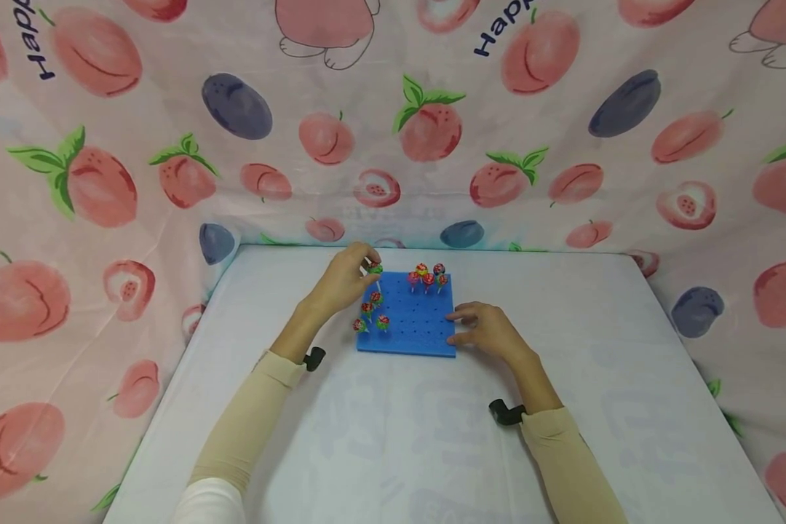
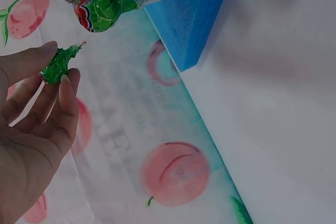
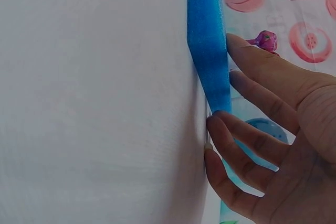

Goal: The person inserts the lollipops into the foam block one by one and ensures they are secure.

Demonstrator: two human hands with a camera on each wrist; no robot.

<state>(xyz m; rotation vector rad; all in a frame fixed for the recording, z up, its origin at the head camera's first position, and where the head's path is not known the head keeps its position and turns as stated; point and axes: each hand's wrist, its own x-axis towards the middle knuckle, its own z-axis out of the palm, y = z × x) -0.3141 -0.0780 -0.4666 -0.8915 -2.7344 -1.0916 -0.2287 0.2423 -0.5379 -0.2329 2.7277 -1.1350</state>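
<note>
My left hand [image 1: 347, 280] pinches a green-wrapped lollipop [image 2: 59, 66] between thumb and fingertips at the back left corner of a blue foam board [image 1: 409, 343]. Its stick points down toward the board in the head view; whether it sits in a hole I cannot tell. Several green-and-red lollipops [image 1: 383, 322] stand along the board's left side. At the board's right edge, my right hand [image 1: 491, 331] rests its thumb and fingertips, loosely bent and spread. In the right wrist view the fingers [image 3: 252, 140] touch the board's side and top.
More lollipops in mixed colours [image 1: 429, 279] stand grouped at the board's back right corner. Rows of small holes cover the board. It lies on a white-covered table [image 1: 393, 429], with a peach-print cloth [image 1: 367, 145] hanging behind and at both sides.
</note>
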